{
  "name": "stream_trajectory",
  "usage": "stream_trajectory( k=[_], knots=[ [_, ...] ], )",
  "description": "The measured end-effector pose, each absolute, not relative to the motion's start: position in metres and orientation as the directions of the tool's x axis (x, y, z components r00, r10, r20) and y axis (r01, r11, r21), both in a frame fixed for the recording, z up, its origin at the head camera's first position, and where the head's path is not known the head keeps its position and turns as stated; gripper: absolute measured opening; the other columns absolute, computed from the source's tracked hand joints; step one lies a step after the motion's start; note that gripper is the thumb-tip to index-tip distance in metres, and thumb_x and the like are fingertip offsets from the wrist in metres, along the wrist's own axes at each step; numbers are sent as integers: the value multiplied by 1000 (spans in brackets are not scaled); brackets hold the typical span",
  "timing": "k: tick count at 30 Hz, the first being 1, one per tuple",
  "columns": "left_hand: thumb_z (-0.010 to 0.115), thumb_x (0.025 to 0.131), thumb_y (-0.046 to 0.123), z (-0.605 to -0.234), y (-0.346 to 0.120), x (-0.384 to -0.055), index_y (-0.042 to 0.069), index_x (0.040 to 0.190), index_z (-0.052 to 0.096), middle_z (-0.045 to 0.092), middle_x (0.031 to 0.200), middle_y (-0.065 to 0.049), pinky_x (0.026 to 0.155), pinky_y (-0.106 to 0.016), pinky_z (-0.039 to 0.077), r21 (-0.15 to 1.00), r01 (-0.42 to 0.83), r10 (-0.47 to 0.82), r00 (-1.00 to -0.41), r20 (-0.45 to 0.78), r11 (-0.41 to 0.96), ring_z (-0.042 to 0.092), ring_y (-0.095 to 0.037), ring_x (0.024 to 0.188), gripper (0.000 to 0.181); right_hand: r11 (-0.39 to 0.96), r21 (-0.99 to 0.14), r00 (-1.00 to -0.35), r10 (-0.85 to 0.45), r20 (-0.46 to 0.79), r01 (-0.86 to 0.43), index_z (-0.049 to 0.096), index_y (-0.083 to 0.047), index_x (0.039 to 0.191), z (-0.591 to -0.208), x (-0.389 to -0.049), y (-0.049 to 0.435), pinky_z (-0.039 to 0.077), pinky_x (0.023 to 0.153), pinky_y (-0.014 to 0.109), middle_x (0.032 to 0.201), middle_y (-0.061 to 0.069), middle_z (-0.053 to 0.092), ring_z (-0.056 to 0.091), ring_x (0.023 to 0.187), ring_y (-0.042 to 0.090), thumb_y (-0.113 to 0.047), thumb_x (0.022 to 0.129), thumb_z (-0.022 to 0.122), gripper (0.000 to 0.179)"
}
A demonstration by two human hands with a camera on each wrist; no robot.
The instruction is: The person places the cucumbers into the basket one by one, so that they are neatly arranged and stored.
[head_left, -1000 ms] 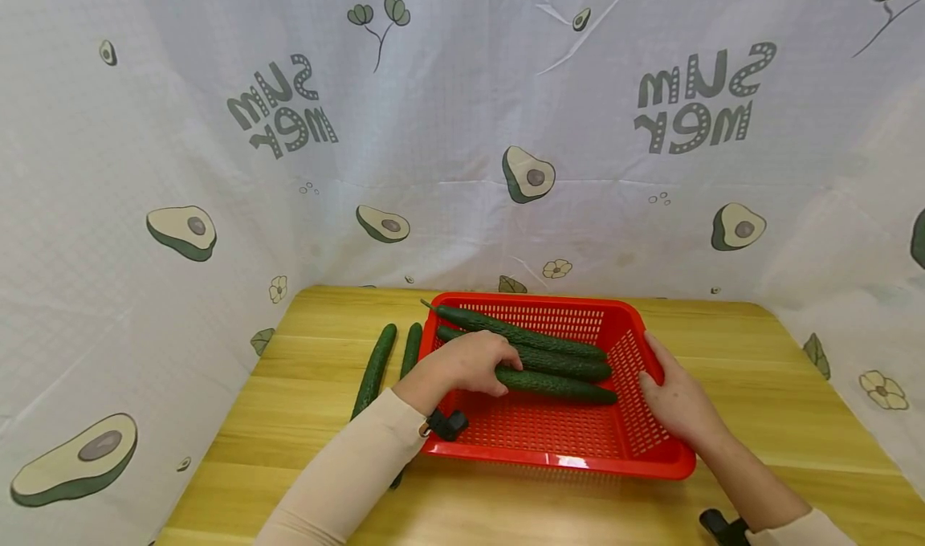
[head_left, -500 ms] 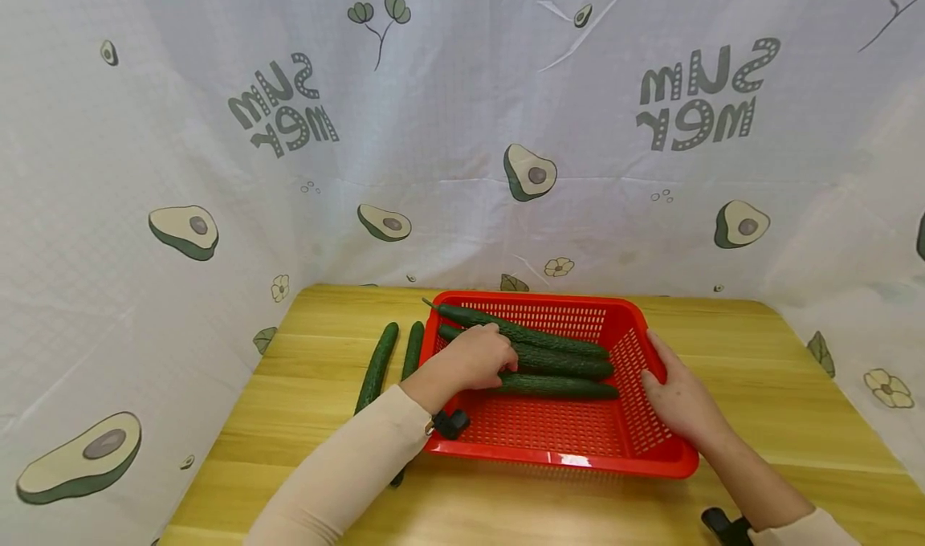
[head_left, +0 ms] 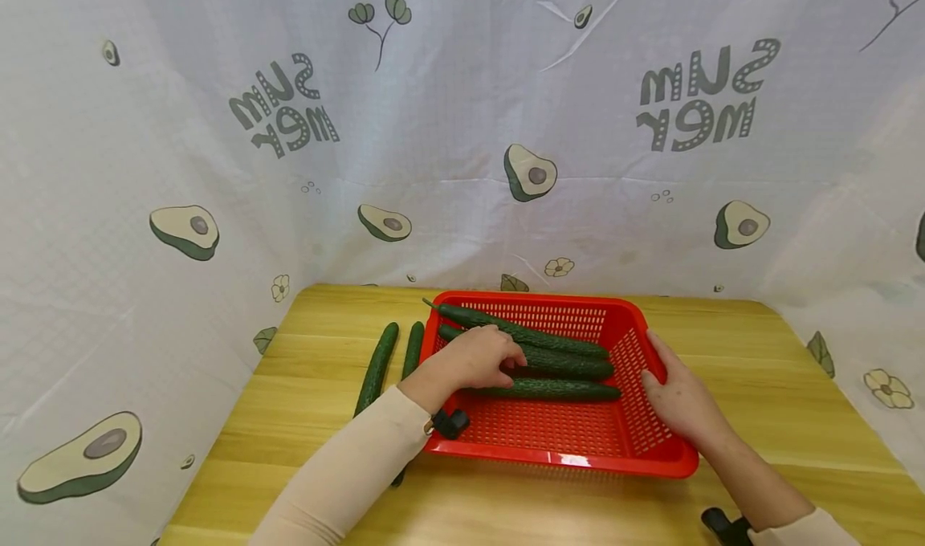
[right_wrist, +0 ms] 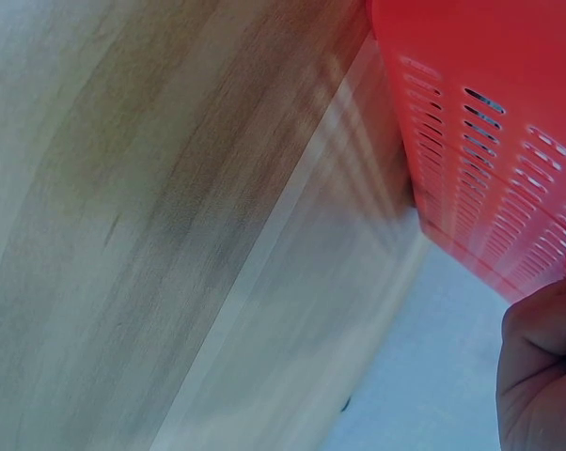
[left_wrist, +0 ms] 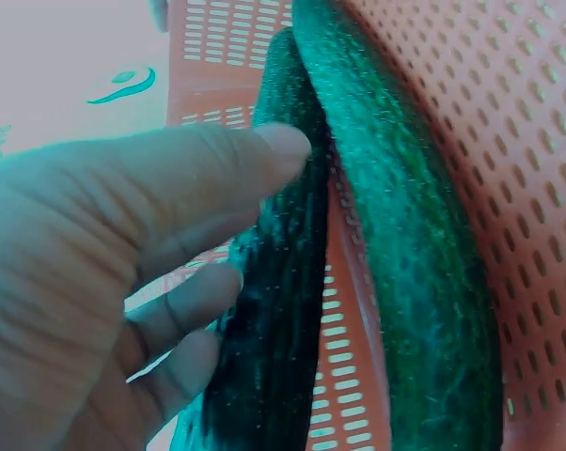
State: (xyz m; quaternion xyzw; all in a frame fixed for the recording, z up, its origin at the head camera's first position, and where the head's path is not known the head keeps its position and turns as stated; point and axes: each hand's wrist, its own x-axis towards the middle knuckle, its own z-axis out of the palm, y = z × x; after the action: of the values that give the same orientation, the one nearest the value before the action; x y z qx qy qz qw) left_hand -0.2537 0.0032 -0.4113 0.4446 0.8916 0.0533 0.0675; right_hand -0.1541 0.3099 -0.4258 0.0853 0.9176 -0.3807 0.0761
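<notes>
In the head view, a red plastic basket [head_left: 506, 452] holds several dark green cucumbers lying lengthwise, among them the front cucumber [head_left: 564, 389], the middle cucumber [head_left: 567, 361] and the back cucumber [head_left: 535, 336]. My left hand [head_left: 470, 361] is over the basket's left half, just above the front and middle cucumbers, its thumb and fingers spread apart. The left wrist view has the left thumb [left_wrist: 208, 174] passing over a darker cucumber [left_wrist: 278, 310], beside a second cucumber [left_wrist: 405, 244]. My right hand [head_left: 679, 397] grips the basket's right rim, thumb on the inner side.
Two more cucumbers lie on the wooden table [head_left: 289, 385] left of the basket: an outer cucumber [head_left: 377, 365] and an inner cucumber [head_left: 412, 352], partly hidden by the left arm. A white printed curtain [head_left: 448, 128] encloses the table's back and sides.
The left hand's fingers have opened off the front cucumber, which now lies slightly farther right in the basket. The right hand keeps its hold on the rim.
</notes>
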Motion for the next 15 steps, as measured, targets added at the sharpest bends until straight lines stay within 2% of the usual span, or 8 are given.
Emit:
stream_trajectory(
  k=[4,10,15],
  knots=[
    [76,94,31,-410,1,-254,25,124,73,71,109,8,93,-23,52,273,770,807,-588,-49,577,62,-11,105,31,700,-683,-975,99,-199,211,-6,-17,165,-426,-154,310,60,61,39,151,45,30,67,76,21,-22,109,38,72],
    [75,94,31,-403,-3,-252,23,124,73,70,110,8,91,-22,52,341,772,817,-576,19,536,63,-9,103,31,689,-691,-973,100,-208,218,-7,-18,165,-427,-153,310,60,61,39,150,44,32,67,75,21,-23,109,37,72],
    [75,95,30,-394,-13,-250,19,125,73,72,114,4,90,-23,54,406,754,805,-589,71,516,66,-11,103,32,683,-697,-973,100,-209,220,-7,-18,165,-425,-153,310,61,61,39,150,44,31,67,76,22,-22,109,37,72]
  ],
)
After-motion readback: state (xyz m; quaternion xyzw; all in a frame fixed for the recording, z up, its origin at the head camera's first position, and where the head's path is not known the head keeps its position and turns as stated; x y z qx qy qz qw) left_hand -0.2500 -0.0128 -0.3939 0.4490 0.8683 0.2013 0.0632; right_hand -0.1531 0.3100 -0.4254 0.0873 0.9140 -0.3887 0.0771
